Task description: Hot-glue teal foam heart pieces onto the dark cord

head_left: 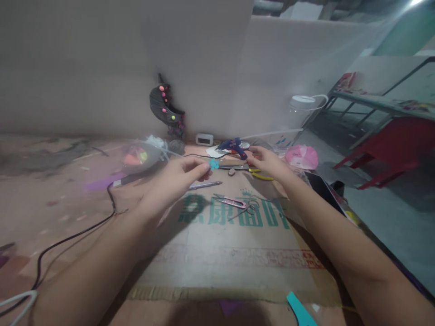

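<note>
My left hand pinches a small teal flower-shaped piece between thumb and fingertips above the cardboard. My right hand is at the grip end of a dark blue glue gun, its fingers apart; whether they touch the gun cannot be made out. Just below that hand lie yellow-handled pliers. Between the hands are a small round greyish piece and a metal-bladed tool. Nearer me rest pink thread snips and a slim pen-like tool.
Printed cardboard covers the work surface. A black crescent with pompoms is against the back wall, near a small white digital display. A black cable runs along the left. At right are a pink item and a red chair.
</note>
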`<state>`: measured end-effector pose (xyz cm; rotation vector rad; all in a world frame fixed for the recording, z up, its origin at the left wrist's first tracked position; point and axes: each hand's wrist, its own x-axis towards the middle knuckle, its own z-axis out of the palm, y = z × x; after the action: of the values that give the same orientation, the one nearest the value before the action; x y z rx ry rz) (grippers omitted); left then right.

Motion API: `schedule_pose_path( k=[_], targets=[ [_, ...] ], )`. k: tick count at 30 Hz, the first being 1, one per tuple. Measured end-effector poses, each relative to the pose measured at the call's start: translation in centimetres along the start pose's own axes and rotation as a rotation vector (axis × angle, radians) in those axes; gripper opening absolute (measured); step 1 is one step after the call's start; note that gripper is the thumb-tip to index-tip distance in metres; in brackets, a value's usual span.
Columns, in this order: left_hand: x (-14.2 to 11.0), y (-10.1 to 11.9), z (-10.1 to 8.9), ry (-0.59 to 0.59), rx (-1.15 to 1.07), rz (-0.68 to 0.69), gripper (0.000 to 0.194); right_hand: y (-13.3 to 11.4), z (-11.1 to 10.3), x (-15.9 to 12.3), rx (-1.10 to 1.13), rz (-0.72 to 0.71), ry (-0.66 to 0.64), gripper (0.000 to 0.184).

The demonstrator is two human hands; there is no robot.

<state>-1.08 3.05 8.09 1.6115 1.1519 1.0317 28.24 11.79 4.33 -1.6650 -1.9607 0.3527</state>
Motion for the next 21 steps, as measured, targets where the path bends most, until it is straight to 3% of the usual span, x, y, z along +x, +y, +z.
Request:
schedule_pose_path(
  k=[6,13,16,21],
  targets=[
    [0.1,0.2,-0.2,0.005,0.081,-0.030,0.033,1.0,2.9,4.5,-0.057,0.072,-0.004,0.055],
    [-0.1,-0.3,0.2,0.015,0.027,-0.073,0.031,0.3,5.7,6.6,-0.045,0.128,-0.003,0.053],
    [-0.1,-0.3,0.1,0.013,0.019,-0.047,0.031,-0.2,4.9,6.2,-0.003,0.113,0.039,0.046],
    [0.1,-0.2,0.3,-0.057,0.024,-0.055,0.028,-1.7,1.4,3.6,0.049,0.100,0.167,0.040]
  ],
)
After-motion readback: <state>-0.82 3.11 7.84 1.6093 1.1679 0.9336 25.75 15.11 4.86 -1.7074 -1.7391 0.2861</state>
